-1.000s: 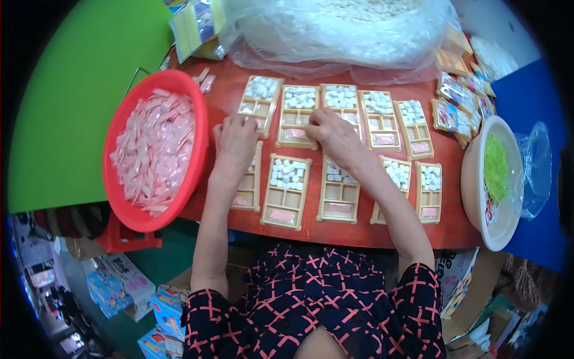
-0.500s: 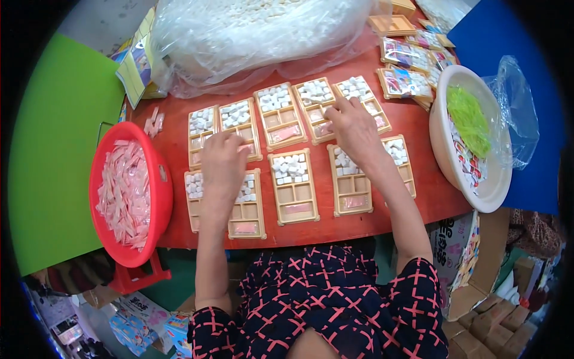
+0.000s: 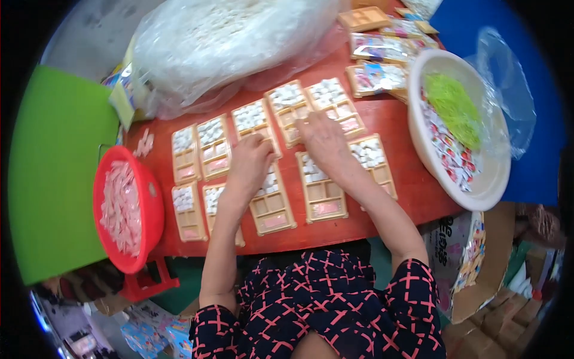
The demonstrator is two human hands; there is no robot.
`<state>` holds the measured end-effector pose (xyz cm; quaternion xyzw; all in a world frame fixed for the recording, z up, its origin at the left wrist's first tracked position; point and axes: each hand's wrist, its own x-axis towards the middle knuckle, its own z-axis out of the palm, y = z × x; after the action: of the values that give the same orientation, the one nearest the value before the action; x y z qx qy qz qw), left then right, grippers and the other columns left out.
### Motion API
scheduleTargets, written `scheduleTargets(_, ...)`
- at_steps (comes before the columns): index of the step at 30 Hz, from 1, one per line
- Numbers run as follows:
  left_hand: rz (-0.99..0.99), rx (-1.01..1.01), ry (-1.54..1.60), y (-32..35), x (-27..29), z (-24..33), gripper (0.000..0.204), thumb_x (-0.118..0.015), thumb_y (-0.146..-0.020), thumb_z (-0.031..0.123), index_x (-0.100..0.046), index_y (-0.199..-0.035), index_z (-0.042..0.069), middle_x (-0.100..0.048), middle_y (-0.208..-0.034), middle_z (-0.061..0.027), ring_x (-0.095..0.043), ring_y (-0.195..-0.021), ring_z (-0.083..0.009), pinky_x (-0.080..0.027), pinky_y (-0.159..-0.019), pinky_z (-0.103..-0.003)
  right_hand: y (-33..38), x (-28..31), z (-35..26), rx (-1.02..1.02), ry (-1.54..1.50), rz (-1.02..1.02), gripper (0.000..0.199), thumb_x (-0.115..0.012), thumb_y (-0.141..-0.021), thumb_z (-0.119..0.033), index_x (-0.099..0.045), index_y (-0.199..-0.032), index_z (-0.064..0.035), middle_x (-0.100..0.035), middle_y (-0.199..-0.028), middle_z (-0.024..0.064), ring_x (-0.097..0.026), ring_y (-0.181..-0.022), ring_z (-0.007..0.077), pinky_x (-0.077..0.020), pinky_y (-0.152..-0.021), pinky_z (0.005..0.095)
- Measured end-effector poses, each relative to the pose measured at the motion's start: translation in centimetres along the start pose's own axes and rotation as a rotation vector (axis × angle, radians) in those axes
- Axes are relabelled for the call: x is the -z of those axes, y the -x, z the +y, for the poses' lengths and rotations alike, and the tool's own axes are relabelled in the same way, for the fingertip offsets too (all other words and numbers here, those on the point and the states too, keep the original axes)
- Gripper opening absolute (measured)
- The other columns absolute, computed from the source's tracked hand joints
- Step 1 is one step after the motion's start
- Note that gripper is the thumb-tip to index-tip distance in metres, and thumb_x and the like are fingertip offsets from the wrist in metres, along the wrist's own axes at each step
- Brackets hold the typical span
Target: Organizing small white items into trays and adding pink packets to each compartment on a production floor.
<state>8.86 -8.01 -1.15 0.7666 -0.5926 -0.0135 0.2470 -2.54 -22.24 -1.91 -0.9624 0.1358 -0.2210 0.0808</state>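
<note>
tan trays (image 3: 317, 191) lie in two rows on the red table (image 3: 394, 125). over them, the left hand (image 3: 247, 172) is bunched, the right hand (image 3: 326, 141) curled; i can't tell if either pinches anything. a red basin (image 3: 153, 218) stands left.

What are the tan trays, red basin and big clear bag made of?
Tan trays: likely satin moulded plastic; walls and dividers share one colour. Red basin: probably plastic, semi-gloss; even colour, smooth rim. Big clear bag: apparently thin, glossy plastic film; see-through, shiny creases.
</note>
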Motion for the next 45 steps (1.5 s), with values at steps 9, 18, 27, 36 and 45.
scheduleTargets(9, 0.032, 0.081, -0.005, 0.0, 0.4, 0.5, 0.007, -0.058, -0.070, 0.003, -0.056, -0.076, 0.001, -0.055, -0.091, -0.0133, -0.051, -0.087, -0.0298, -0.040, -0.076, -0.038, 0.8, 2.0, -0.3, -0.084, -0.221, 0.078, 0.008, -0.052, -0.065, -0.002, -0.051, -0.073, -0.0016, -0.051, -0.066, 0.0131, -0.056, -0.071, 0.0294, -0.0467, -0.056, 0.0369)
scheduleTargets(18, 0.038, 0.248, 0.473, -1.7, 0.0, 10.3, 0.014, -0.058, -0.078, 0.011, -0.055, -0.072, -0.001, -0.055, -0.061, -0.0097, -0.053, -0.053, -0.0167, -0.044, -0.051, -0.028, 9.4, 11.6, 2.7, -0.270, -0.298, 0.191, 0.018, -0.065, -0.068, -0.018, -0.052, -0.064, -0.0066, -0.053, -0.055, 0.0087, -0.055, -0.050, 0.0235, -0.0405, -0.044, 0.0333)
scheduleTargets(27, 0.114, -0.239, 0.544, -9.3, -5.0, 21.3, 0.011, -0.059, -0.072, 0.018, -0.056, -0.071, 0.007, -0.057, -0.069, -0.0121, -0.057, -0.064, -0.0303, -0.046, -0.054, -0.040, 15.5, 20.3, 16.6, -0.539, -0.066, -0.215, 0.030, -0.058, -0.067, -0.005, -0.052, -0.096, 0.0004, -0.055, -0.084, 0.0132, -0.054, -0.075, 0.0217, -0.0430, -0.068, 0.0290)
scheduleTargets(36, -0.670, -0.069, -0.195, -16.1, -11.7, 27.8, 0.054, -0.067, -0.064, 0.032, -0.051, -0.113, 0.015, -0.042, -0.118, -0.0165, -0.028, -0.120, -0.0346, -0.032, -0.087, -0.053, 16.8, 16.5, 22.6, -0.469, -0.279, -0.596, 0.060, -0.067, -0.062, -0.014, -0.039, -0.113, -0.0003, -0.046, -0.106, 0.0193, -0.046, -0.092, 0.0263, -0.0361, -0.082, 0.0330)
scheduleTargets(45, -0.702, -0.412, -0.144, -20.8, -16.4, 27.6, 0.037, -0.069, -0.062, 0.022, -0.062, -0.097, 0.013, -0.058, -0.101, -0.0057, -0.053, -0.099, -0.0233, -0.047, -0.074, -0.031, 17.4, 14.4, 28.9, -0.633, -0.656, -0.406, 0.030, -0.050, -0.078, -0.002, -0.048, -0.108, -0.0007, -0.055, -0.087, 0.0075, -0.050, -0.074, 0.0135, -0.0426, -0.066, 0.0273)
